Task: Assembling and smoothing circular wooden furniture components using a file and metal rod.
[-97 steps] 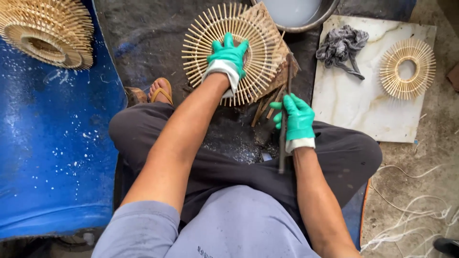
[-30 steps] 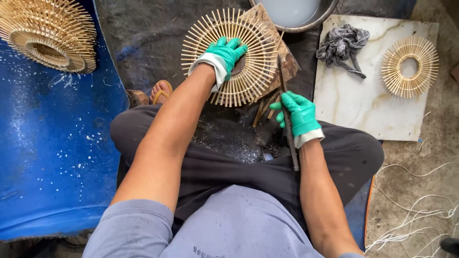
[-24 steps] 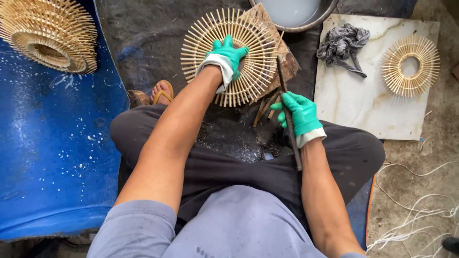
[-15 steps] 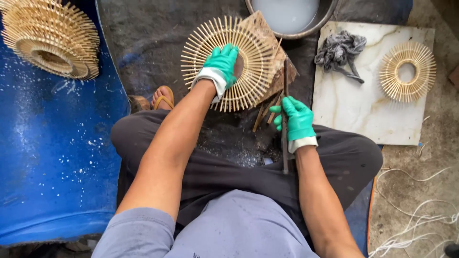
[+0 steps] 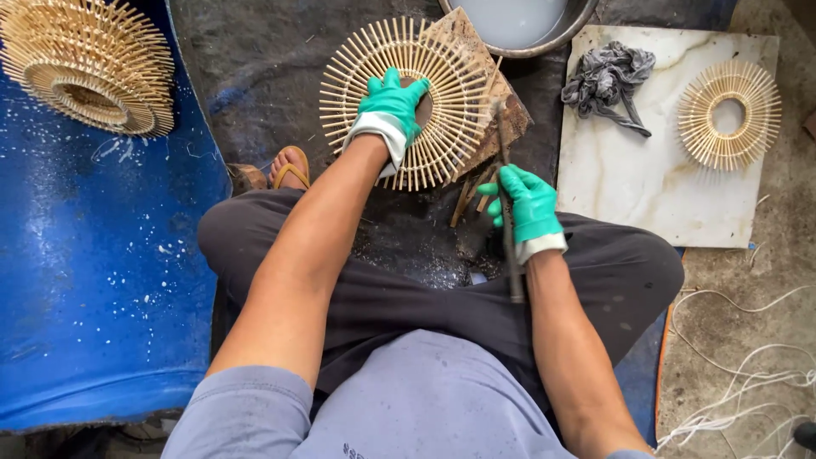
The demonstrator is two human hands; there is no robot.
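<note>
The fingers (image 5: 399,89) of the left hand (image 5: 389,115), in a green glove, lie spread flat over the hub of the round bamboo-stick wheel (image 5: 415,102), pressing it down on the wooden board (image 5: 501,127) on the dark floor; they are open, not closed round anything. The right hand (image 5: 529,208) is closed on a thin dark metal tool (image 5: 508,229), held nearly upright just right of the wheel, its far tip at the wheel's right rim. Compared with a second ago, the tool has swung from a slant to this straighter line and the left hand has slid slightly on the hub, so the wheel appears to have been turned a little under the palm. Further right, a pale stone slab (image 5: 629,195) carries a grey rag (image 5: 608,81) and a smaller wheel (image 5: 729,115). A stack of wheels (image 5: 89,72) sits far left on the blue drum (image 5: 93,280).
</note>
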